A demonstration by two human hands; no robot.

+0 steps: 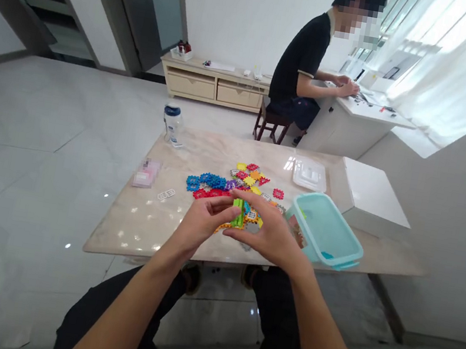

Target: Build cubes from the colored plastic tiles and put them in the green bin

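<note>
Between my two hands, above the near part of the table, is a small stack of green interlocking plastic tiles (238, 213). My left hand (206, 218) pinches the stack from the left with thumb and fingers. From the right, my right hand (271, 228) curves round it, thumb below and fingers along the top. Behind and under the hands lie loose tiles: a cluster of blue tiles (213, 181), a row of red tiles (212, 193), and mixed yellow tiles (249, 181) and orange ones. My hands cover part of the pile.
A light-blue plastic tub (324, 228) stands to the right, with a white box (372, 195) and a clear lid (310, 174) behind it. A water bottle (172, 124) and a pink packet (146, 174) are at the left. Another person (303, 61) sits at a white desk beyond.
</note>
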